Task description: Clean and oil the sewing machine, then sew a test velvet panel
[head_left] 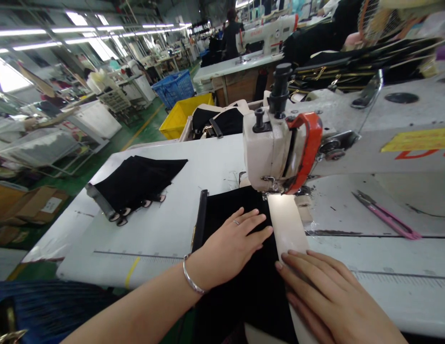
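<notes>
A piece of black fabric (251,282) with a cream strip (285,224) along its right side lies under the sewing machine (276,153), its far end at the lit presser foot. My left hand (233,243), with a ring and a bangle, rests flat on the black fabric with its fingers stretched out. Further right and nearer to me, my right hand (326,291) lies over the cream strip, fingers extended together and fingertips at the edge where strip and fabric meet. A dark zipper-like band (200,222) runs along the fabric's left edge.
Pink-handled thread snips (387,215) lie on the right of the machine bed. Black fabric pieces (136,184) are stacked on the left of the white table (118,267). Behind stand a yellow crate (175,119), a blue basket (175,88) and a heap of black zippered pieces (369,67).
</notes>
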A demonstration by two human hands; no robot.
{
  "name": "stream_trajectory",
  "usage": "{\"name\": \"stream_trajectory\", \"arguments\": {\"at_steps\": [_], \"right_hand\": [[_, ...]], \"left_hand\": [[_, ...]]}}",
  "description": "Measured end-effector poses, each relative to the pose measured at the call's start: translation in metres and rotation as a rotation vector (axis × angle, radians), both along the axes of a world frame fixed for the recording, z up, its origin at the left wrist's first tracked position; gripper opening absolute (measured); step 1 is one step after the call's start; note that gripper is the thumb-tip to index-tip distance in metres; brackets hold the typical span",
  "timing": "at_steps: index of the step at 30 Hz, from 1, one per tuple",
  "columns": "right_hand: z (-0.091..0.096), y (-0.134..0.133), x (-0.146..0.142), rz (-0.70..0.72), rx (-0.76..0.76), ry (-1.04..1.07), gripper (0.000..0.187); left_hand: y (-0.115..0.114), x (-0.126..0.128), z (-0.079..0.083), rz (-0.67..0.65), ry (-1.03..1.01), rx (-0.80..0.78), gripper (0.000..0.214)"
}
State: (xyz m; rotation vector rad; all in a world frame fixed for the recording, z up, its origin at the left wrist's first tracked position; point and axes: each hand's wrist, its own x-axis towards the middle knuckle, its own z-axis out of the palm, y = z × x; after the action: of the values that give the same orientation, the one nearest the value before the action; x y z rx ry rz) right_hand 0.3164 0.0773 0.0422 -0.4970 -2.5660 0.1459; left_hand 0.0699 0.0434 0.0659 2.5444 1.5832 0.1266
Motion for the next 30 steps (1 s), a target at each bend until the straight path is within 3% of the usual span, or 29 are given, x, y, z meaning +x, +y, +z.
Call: {"name": "stream_trajectory", "arguments": {"at_steps": [12,14,18,21,24,30], "right_hand": [[-0.013,0.009,-0.002,-0.015,0.012,-0.109,0.045],[-0.009,0.009,-0.003,-0.004,0.023,-0.073,0.041],[-0.002,0.006,-0.001,0.050,0.081,-0.046,0.031],[-0.002,0.005,0.003,0.083,0.136,-0.060,0.031],[-0.003,0.008,0.005,0.088,0.136,-0.045,0.031],[-0.003,0.012,-0.002,0.050,0.076,-0.027,0.032]], "left_hand": [[0.028,-0.011,-0.001,0.009,0.025,0.048,0.041],[0.018,-0.008,0.005,-0.018,0.016,0.026,0.040],[-0.025,0.003,0.012,-0.207,-0.118,-0.020,0.036],[-0.049,0.007,0.007,-0.196,-0.220,0.022,0.027],[-0.052,0.005,0.000,-0.184,-0.267,0.057,0.026],[-0.034,-0.001,-0.002,-0.198,-0.245,0.060,0.026]]}}
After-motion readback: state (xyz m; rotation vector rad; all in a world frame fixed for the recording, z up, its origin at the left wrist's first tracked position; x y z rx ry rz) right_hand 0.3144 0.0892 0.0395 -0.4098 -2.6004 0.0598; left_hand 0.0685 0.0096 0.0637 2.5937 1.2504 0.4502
